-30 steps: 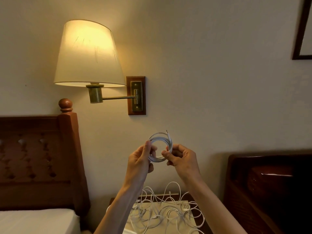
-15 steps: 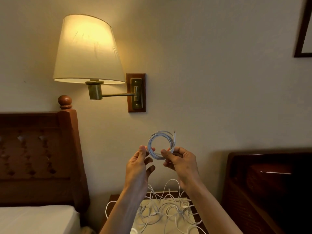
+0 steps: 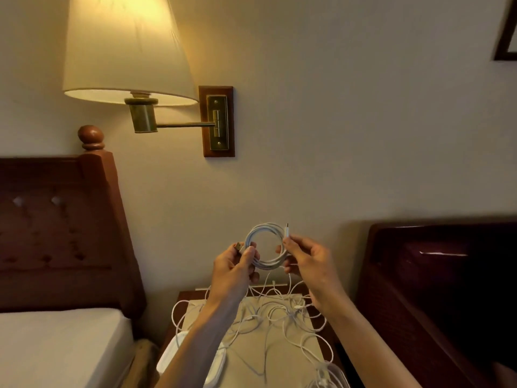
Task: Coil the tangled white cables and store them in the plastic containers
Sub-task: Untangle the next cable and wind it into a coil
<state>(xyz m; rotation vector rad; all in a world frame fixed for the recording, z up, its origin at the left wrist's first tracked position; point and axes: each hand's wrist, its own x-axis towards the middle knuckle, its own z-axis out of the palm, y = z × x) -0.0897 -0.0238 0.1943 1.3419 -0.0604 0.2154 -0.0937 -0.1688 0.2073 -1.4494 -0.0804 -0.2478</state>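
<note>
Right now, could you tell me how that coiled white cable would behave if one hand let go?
Held by both hands, the coiled cable looks springy, so its loops would probably loosen. It seems light; its free connector end would likely flop.

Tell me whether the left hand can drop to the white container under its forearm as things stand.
Probably not yet: the left hand and right hand both grip the coiled cable. The container lies close below, nothing between.

I see a white coiled cable [image 3: 265, 245] in the grip, white tangled cables [image 3: 279, 317] below it over a beige cloth [image 3: 251, 345], reddish-brown headboard [image 3: 56, 233] left
</note>
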